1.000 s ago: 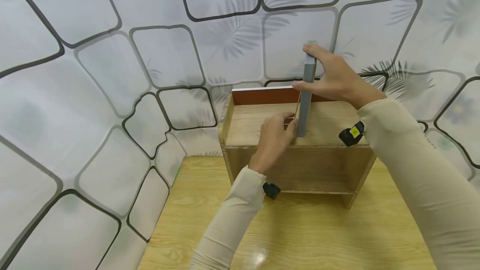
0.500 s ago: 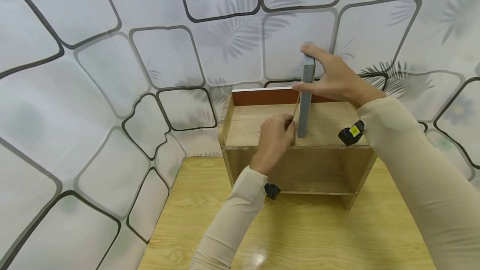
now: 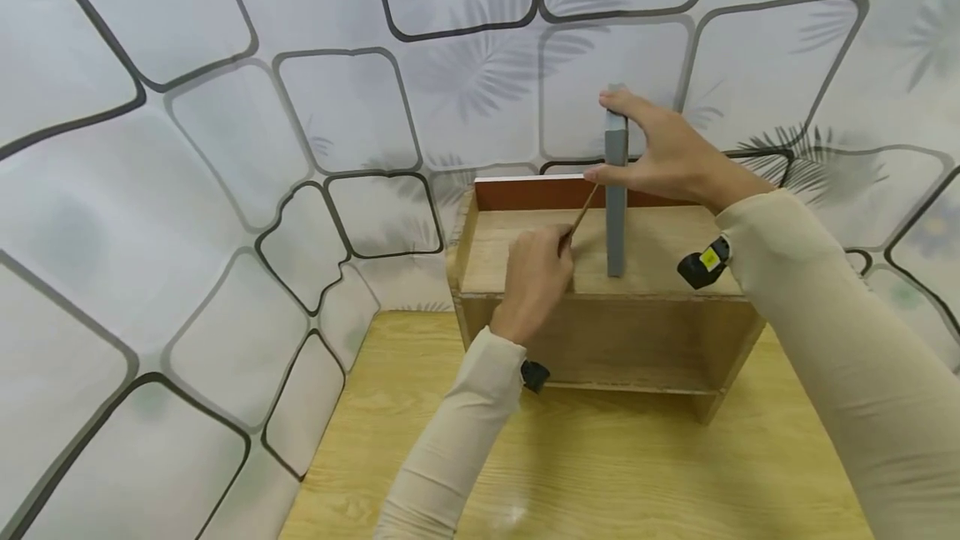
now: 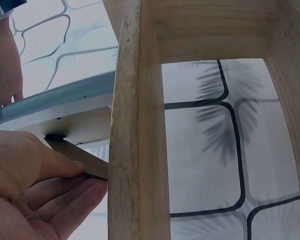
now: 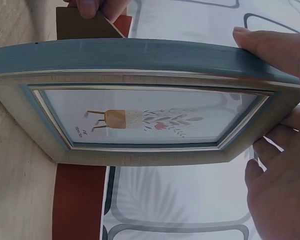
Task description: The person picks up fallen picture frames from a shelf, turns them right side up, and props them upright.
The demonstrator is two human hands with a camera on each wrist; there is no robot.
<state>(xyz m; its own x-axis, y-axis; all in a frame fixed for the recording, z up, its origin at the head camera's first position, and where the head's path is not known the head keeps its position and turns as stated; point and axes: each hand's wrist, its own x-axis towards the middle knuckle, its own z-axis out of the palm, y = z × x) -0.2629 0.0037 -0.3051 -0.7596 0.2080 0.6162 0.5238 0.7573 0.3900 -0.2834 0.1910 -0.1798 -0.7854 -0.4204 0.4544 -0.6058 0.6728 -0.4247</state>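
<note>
A picture frame (image 3: 616, 215) with blue-grey edges stands on end on the top board of a small wooden shelf (image 3: 495, 252), edge-on in the head view. My right hand (image 3: 671, 148) grips its upper part, thumb and fingers spread around it. In the right wrist view the picture (image 5: 140, 120) shows a vase of flowers behind the frame's front. My left hand (image 3: 534, 273) pinches the brown support leg (image 4: 85, 160) on the frame's back. That leg slants out from a dark hinge (image 4: 55, 137), well apart from the back at its lower end.
A red-brown strip (image 3: 525, 194) with a white top edge runs along the shelf's back. Below the top board lies an open compartment (image 3: 637, 344). The shelf stands on a yellow wood-grain table (image 3: 615, 473), close to the patterned wall (image 3: 465, 90).
My left hand has moved left, swinging the support leg further out from the frame's back. The right hand keeps its grip on the frame. The head view has shifted slightly.
</note>
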